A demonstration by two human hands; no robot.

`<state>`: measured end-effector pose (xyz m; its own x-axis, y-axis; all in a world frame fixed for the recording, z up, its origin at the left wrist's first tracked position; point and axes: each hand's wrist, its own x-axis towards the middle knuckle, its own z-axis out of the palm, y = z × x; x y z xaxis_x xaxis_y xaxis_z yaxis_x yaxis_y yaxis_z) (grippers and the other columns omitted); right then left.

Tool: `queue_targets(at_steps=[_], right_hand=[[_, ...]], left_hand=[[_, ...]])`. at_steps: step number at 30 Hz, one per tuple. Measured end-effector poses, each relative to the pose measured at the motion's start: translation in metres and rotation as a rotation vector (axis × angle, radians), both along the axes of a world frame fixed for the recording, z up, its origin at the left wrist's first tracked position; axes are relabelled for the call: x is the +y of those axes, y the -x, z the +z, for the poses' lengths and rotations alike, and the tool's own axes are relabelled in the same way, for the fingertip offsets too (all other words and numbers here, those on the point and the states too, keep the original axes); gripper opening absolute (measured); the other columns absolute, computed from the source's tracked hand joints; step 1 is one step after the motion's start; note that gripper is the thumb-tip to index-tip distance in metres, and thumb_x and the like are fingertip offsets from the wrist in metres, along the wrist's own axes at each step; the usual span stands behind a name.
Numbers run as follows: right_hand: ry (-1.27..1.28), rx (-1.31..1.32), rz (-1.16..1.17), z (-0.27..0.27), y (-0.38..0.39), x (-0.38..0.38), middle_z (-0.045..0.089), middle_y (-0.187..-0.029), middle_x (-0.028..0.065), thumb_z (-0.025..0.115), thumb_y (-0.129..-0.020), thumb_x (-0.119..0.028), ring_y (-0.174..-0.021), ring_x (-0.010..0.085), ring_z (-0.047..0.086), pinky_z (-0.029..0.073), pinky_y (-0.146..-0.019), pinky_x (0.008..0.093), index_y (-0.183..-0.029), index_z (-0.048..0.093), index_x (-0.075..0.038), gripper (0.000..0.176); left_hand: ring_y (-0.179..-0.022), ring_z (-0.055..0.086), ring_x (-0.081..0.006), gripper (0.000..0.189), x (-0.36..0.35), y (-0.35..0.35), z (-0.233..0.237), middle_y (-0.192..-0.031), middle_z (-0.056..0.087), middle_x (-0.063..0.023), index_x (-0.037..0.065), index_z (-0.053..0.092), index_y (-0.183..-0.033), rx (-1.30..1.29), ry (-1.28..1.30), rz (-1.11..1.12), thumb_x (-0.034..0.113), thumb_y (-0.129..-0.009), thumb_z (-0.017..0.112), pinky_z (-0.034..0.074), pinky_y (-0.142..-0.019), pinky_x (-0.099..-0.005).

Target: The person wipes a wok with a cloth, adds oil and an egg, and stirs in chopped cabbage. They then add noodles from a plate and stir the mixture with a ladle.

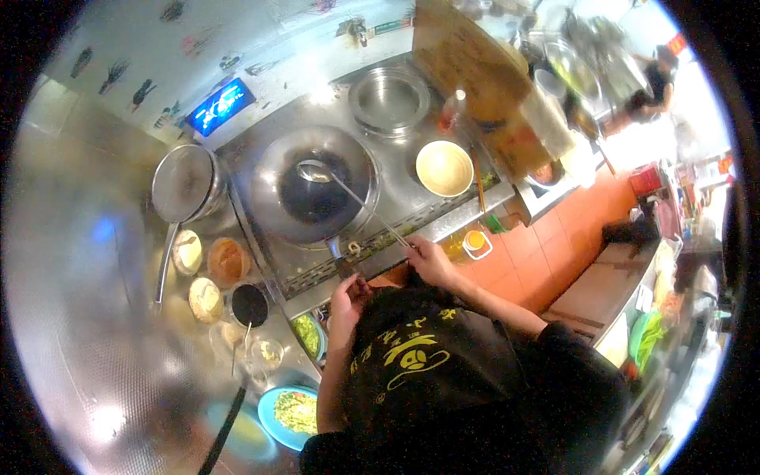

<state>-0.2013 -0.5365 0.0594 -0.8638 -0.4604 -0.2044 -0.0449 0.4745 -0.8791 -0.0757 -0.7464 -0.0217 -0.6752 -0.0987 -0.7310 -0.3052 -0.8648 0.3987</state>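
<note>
A large steel wok [265, 194] sits on the stove, its inside dark toward the middle. My right hand [430, 263] is closed around the long handle of a ladle [317, 172], whose bowl hangs over the wok. From the wok's near rim a short wok handle [343, 264] points toward me. My left hand [348, 301] is at its end with curled fingers, partly hidden by my body. To the right of the wok stands a pale yellow bowl [445, 169], and behind it is a round steel pot [389, 103].
On the left counter are a long-handled strainer [184, 184], a container of reddish-brown seasoning [229, 263] and a dark container [250, 305]. A blue bowl [266, 419] holds shredded food. Cardboard [483, 71] stands right of the stove, near a bottle [454, 112]. Another person [659, 83] is far right.
</note>
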Motion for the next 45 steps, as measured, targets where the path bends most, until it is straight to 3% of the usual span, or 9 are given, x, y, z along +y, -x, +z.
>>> queue_targets(at_steps=[2,5,11,16,20,34,41,43,45], right_hand=[[-0.063,-0.032,0.033,-0.042,-0.005,0.0,0.067,-0.09,0.0195,0.056,-0.09,-0.018,-0.083,0.0297,0.067,0.051,-0.072,0.0429,-0.108,0.061,-0.003,0.024],[-0.163,-0.101,0.014,0.009,-0.001,0.001,0.067,-0.09,0.0191,0.059,-0.087,-0.019,-0.083,0.0308,0.066,0.051,-0.072,0.0446,-0.102,0.062,-0.003,0.022],[0.014,-0.055,0.007,-0.024,-0.002,-0.004,0.062,-0.085,0.027,0.055,-0.09,-0.02,-0.082,0.0445,0.06,0.047,-0.071,0.0482,-0.104,0.057,0.001,0.026],[-0.016,-0.068,0.039,0.0,0.002,0.0,0.062,-0.088,0.0272,0.052,-0.092,-0.025,-0.086,0.0444,0.06,0.047,-0.074,0.0492,-0.105,0.057,0.001,0.029],[0.027,-0.117,0.02,-0.009,0.003,-0.003,0.063,-0.091,0.0255,0.051,-0.092,-0.024,-0.09,0.0414,0.061,0.046,-0.076,0.0475,-0.105,0.055,0.002,0.029],[0.002,-0.202,0.102,-0.012,-0.005,-0.015,0.063,-0.096,0.0263,0.057,-0.085,-0.026,-0.095,0.0408,0.061,0.046,-0.082,0.0457,-0.101,0.059,0.004,0.035],[-0.112,-0.172,0.218,-0.003,0.009,-0.016,0.065,-0.084,0.0212,0.06,-0.089,-0.031,-0.076,0.0292,0.063,0.05,-0.07,0.0445,-0.096,0.062,0.002,0.035],[0.008,-0.304,0.1,-0.015,0.005,-0.014,0.065,-0.075,0.0175,0.062,-0.086,-0.028,-0.069,0.027,0.064,0.05,-0.064,0.0421,-0.092,0.063,0.002,0.03],[0.031,-0.429,-0.008,-0.004,0.005,-0.014,0.064,-0.071,0.0142,0.06,-0.088,-0.03,-0.067,0.0223,0.061,0.049,-0.062,0.0386,-0.091,0.063,0.001,0.032]], left_hand=[[-0.07,0.059,-0.0209,0.017,0.003,-0.002,0.01,-0.078,0.063,-0.008,0.003,0.061,-0.086,0.006,0.079,-0.04,0.02,-0.089,0.058,0.046,-0.064,-0.034],[-0.069,0.056,-0.019,0.016,-0.002,-0.009,-0.019,-0.077,0.06,-0.0062,0.005,0.061,-0.087,0.013,0.115,-0.065,0.02,-0.09,0.057,0.045,-0.064,-0.0328],[-0.063,0.05,-0.0161,0.02,0.008,0.005,0.018,-0.073,0.054,-0.0047,0.006,0.058,-0.092,-0.009,0.137,-0.044,0.024,-0.095,0.051,0.042,-0.054,-0.0314],[-0.066,0.048,-0.0179,0.021,0.001,0.007,0.0,-0.075,0.053,-0.0066,0.004,0.058,-0.092,-0.085,0.131,0.011,0.022,-0.097,0.048,0.041,-0.055,-0.0326],[-0.07,0.052,-0.0196,0.022,0.008,0.012,0.03,-0.078,0.055,-0.0073,0.003,0.058,-0.094,-0.01,0.132,-0.081,0.021,-0.097,0.046,0.045,-0.06,-0.0326],[-0.065,0.054,-0.0199,0.021,-0.016,0.002,-0.013,-0.075,0.059,-0.0069,0.005,0.061,-0.094,-0.004,0.128,-0.15,0.024,-0.093,0.051,0.045,-0.059,-0.0331],[-0.062,0.053,-0.0202,0.021,-0.001,0.009,-0.002,-0.069,0.058,-0.0071,0.005,0.062,-0.085,0.024,0.203,-0.105,0.021,-0.093,0.053,0.045,-0.057,-0.0349],[-0.066,0.054,-0.0213,0.019,0.004,0.007,0.007,-0.073,0.06,-0.008,0.003,0.062,-0.086,0.046,0.001,0.025,0.018,-0.093,0.054,0.046,-0.061,-0.0352],[-0.07,0.056,-0.0227,0.016,0.005,0.006,0.009,-0.078,0.06,-0.0086,0.003,0.062,-0.09,-0.012,0.096,0.042,0.017,-0.092,0.055,0.047,-0.064,-0.0361]])
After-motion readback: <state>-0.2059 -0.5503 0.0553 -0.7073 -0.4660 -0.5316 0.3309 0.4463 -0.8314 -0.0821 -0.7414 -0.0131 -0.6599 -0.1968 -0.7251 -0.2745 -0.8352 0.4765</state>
